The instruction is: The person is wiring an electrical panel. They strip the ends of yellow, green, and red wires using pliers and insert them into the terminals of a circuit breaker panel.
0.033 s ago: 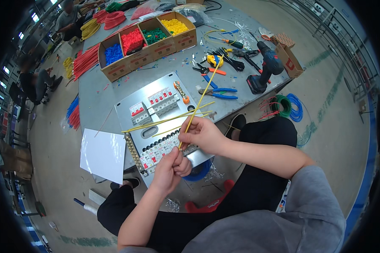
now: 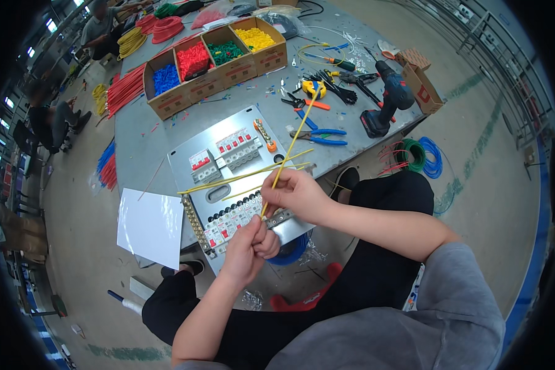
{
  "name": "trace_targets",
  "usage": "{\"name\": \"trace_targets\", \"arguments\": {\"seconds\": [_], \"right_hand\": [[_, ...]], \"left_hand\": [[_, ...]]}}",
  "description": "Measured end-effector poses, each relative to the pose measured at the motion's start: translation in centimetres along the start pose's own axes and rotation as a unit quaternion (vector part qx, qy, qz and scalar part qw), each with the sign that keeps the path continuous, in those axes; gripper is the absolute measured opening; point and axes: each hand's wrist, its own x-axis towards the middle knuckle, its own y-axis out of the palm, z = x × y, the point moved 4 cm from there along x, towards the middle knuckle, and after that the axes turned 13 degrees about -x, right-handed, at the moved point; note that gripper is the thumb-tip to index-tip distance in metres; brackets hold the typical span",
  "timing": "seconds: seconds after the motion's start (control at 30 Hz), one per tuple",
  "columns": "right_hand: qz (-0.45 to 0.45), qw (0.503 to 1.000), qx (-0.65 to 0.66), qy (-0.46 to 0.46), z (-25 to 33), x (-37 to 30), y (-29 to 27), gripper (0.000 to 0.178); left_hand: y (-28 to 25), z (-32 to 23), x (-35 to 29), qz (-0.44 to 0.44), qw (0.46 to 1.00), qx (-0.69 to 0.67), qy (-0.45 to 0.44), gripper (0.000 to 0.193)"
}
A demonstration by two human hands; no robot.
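A yellow wire [image 2: 298,134] runs up and away from my hands, slanting toward the far right. My left hand [image 2: 251,248] is closed around its lower end, thumb on top. Just above, my right hand [image 2: 295,195] pinches the same wire between thumb and fingers. Both hands are over the near edge of a metal mounting plate [image 2: 182,151]. On the plate sit two groups of circuit breakers [image 2: 234,141], a row of breakers [image 2: 228,226] along the near side and a brass terminal bar [image 2: 193,221]. More yellow wires [image 2: 240,173] lie across the plate.
A divided cardboard box [image 2: 213,77] of coloured caps stands at the back. To the right lie blue-handled pliers [image 2: 327,136], a tape measure [image 2: 313,90] and a cordless drill [image 2: 390,97]. White paper [image 2: 150,225] overhangs the table's left edge. Wire coils [image 2: 432,157] rest on the floor.
The far end of the yellow wire has swung slightly left and down. My hands have hardly moved and keep hold of it.
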Motion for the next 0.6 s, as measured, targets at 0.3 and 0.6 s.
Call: {"name": "trace_targets", "arguments": {"seconds": [0.3, 0.6], "right_hand": [[-0.166, 0.975, 0.146, 0.006, 3.0, 2.1, -6.6, 0.033], [-0.149, 0.921, -0.330, 0.145, 0.9, 3.8, -12.3, 0.032]], "left_hand": [[-0.4, -7.8, -2.3, -0.137, 0.685, 0.691, 0.189, 0.042], [-6.3, -13.3, -2.7, -0.155, 0.597, 0.775, 0.137, 0.019]]}}
